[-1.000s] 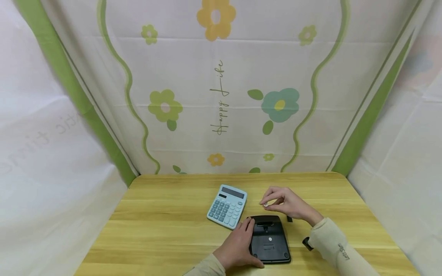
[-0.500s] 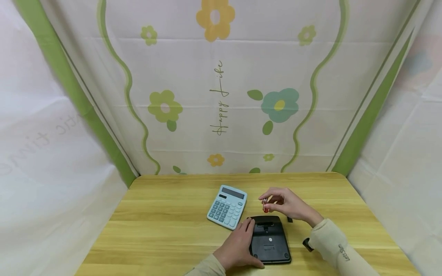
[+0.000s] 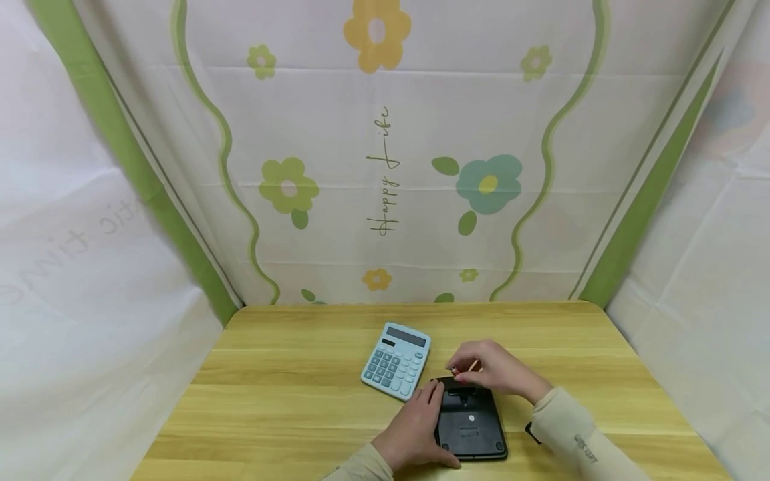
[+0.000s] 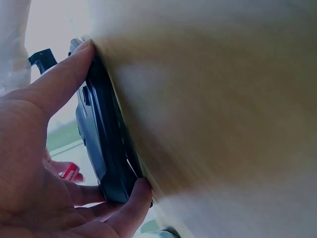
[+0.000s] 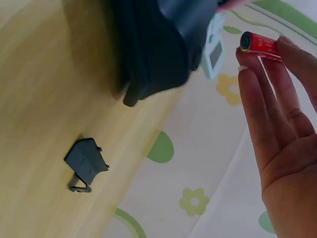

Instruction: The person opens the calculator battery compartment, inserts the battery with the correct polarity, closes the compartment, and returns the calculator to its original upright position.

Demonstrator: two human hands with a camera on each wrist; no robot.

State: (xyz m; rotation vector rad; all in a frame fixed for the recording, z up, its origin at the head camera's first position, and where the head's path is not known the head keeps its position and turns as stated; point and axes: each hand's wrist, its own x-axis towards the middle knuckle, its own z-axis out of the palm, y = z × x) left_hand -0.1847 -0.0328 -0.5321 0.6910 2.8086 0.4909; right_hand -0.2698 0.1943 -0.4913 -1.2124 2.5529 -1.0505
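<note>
A black calculator [image 3: 472,441] lies back side up on the wooden table, a battery slot near its far end. My left hand [image 3: 415,431] grips it along the left side, thumb at the near end and fingers at the far end. Between the thumb and fingers of my right hand [image 3: 496,366] is a small red battery [image 5: 260,45], pinched just over the calculator's far edge. Its end faces outward in the right wrist view, and the left wrist view shows part of the battery [image 4: 70,171] too. The right hand partly covers the slot area from above.
A light blue calculator [image 3: 396,361] lies face up to the left of the black one, close to my left fingertips. The small black battery cover [image 5: 85,159] rests on the table beyond the black calculator. Behind the table [image 3: 289,374] hangs a flower-printed cloth [image 3: 337,133].
My right hand has turned the red battery in its fingers and come down nearer to the black calculator's far end. The left hand keeps its place.
</note>
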